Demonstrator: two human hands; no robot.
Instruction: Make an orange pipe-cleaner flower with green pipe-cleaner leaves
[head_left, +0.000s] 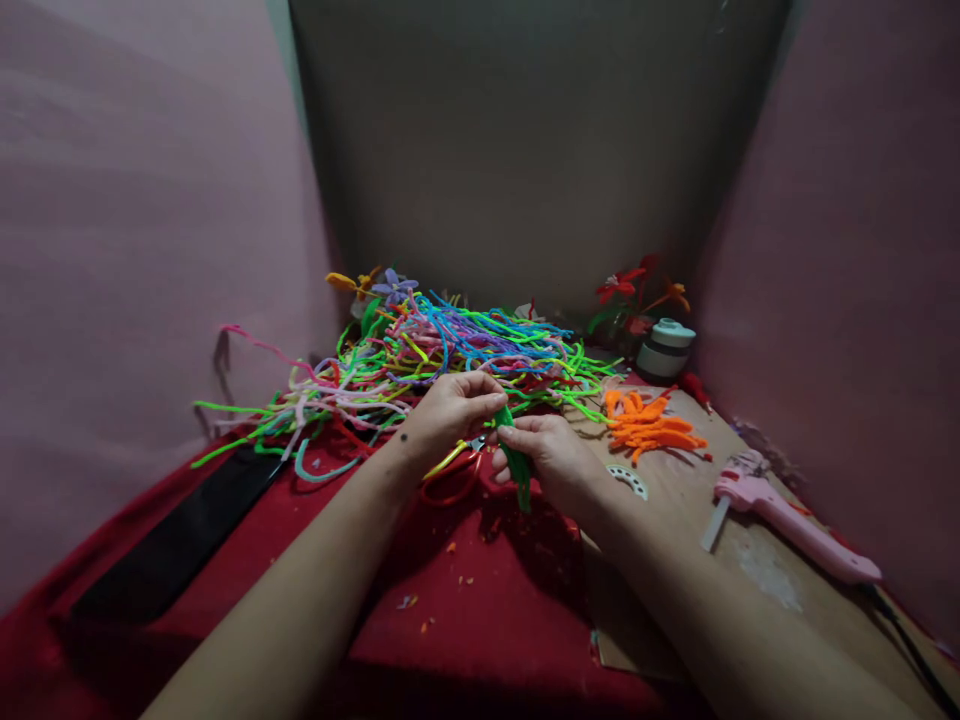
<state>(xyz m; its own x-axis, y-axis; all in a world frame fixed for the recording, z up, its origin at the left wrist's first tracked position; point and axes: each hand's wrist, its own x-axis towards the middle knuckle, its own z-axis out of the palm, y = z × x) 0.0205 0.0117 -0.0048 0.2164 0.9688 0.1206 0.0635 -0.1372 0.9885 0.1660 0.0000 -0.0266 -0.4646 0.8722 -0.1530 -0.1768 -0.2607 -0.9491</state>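
A piece of green pipe cleaner [516, 465], bent into a narrow leaf-like shape, is held between my two hands over the red cloth. My left hand [459, 408] pinches its upper end with thumb and forefinger. Lower down, my right hand [551, 455] grips the same piece, and its loose end hangs below the fingers. Just beneath and behind my hands lie scissors [457, 478] with red and yellow handles, partly covered by my left hand. Behind them spreads a big heap of multicoloured pipe cleaners [480, 340].
Orange pipe-cleaner petals [649, 425] and a pink glue gun [795, 520] lie on the cardboard [675, 600] at the right. A lidded jar [666, 350] stands behind, near red flowers [622, 285]. A black flat object [180, 535] lies at left. Pink walls [150, 250] flank both sides.
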